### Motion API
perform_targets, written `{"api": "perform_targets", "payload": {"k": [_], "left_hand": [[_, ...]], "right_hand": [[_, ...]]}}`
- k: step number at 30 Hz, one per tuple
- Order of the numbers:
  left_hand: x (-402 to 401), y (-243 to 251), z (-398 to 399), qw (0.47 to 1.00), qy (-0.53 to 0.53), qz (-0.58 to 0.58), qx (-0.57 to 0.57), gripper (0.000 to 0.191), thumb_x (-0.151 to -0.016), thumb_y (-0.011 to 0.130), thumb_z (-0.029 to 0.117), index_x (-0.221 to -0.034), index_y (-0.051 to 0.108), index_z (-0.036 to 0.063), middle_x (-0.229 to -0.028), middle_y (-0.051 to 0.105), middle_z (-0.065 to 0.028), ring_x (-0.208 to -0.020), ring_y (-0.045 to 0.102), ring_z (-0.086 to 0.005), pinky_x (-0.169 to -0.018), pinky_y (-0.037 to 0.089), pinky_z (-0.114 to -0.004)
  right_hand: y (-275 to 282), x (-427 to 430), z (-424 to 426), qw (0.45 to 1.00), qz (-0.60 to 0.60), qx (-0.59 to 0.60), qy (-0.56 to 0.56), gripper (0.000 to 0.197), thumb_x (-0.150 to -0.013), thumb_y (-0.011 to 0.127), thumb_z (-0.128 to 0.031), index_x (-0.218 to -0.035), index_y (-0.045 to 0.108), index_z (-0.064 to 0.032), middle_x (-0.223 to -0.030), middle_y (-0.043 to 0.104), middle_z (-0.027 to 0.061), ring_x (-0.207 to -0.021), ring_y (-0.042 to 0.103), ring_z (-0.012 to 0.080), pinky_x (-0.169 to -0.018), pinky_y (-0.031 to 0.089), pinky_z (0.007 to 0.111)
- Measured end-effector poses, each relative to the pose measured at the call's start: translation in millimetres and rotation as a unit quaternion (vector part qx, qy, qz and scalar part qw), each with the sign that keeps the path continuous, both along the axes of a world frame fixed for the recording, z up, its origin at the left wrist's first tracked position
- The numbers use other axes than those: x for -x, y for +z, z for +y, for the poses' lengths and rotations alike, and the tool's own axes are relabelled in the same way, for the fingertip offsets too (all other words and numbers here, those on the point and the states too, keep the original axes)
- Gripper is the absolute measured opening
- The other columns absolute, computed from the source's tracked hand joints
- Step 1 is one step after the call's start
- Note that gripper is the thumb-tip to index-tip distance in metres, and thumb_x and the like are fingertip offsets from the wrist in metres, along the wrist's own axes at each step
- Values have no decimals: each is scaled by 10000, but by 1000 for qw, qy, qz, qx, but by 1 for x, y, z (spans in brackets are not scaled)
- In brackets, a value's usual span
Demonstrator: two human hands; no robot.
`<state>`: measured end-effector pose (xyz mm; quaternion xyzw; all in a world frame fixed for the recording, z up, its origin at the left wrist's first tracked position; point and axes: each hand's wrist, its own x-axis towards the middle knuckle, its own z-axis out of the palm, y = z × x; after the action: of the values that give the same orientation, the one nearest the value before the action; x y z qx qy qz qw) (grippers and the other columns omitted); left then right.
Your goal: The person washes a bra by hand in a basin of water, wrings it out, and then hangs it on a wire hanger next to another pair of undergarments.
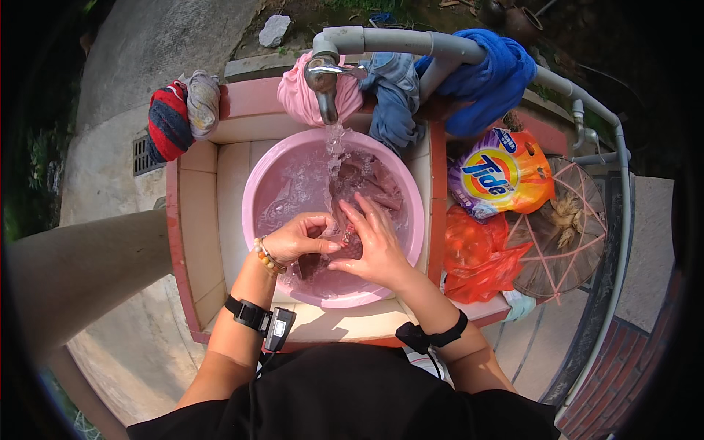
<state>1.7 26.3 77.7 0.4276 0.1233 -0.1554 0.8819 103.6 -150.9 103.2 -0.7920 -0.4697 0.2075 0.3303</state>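
Note:
My left hand (pixel 305 237), with a beaded bracelet at the wrist, is over a pink plastic basin (pixel 251 220), its thumb and fingers curled towards each other. A fold of wet mauve cloth (pixel 379 181) rises beside its fingertips; whether they grip it is unclear. My right hand (pixel 377 247) spreads its fingers over the cloth, thumb apart. A small red patch shows between the hands, too blurred to name. Water runs from a metal tap (pixel 325 91) into the basin, which holds bubbly water. More of the cloth lies partly underwater.
The basin stands in a tiled sink (pixel 198 187). Twisted striped cloth (pixel 170 121), pink cloth (pixel 294 88), denim (pixel 393 99) and blue cloth (pixel 484 82) hang around its back rim and a grey pipe (pixel 396 41). At right are a Tide detergent bag (pixel 528 181) and a red plastic bag (pixel 476 253).

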Motion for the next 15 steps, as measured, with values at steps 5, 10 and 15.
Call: {"api": "perform_targets", "payload": {"k": [5, 10, 15], "left_hand": [[-8, -20, 4, 985, 55, 36, -161, 124, -892, 600, 69, -1006, 617, 21, -892, 614, 11, -769, 529, -39, -650, 441, -201], [25, -59, -8, 872, 162, 199, -416, 191, -849, 670, 192, -884, 628, 9, -720, 611, -19, -638, 560, -87, -583, 463, -225], [52, -33, -32, 950, -36, 300, -79, 687, -869, 445, 653, -886, 634, -7, -776, 668, -92, -622, 617, -139, -567, 491, -253]], "right_hand": [[-32, 2, -3, 990, 101, 33, -97, 646, -692, 764, -197, -1272, 498, -98, -1150, 583, 165, -1040, 548, 364, -890, 453, 415], [-74, -4, -1, 987, -5, 131, -97, 455, -740, 736, -302, -1098, 614, -50, -1004, 618, 137, -943, 575, 351, -785, 480, 422], [-52, -8, 8, 988, -57, 40, -135, 359, -760, 712, -368, -841, 655, -23, -878, 615, 84, -848, 591, 308, -707, 480, 412]]}}
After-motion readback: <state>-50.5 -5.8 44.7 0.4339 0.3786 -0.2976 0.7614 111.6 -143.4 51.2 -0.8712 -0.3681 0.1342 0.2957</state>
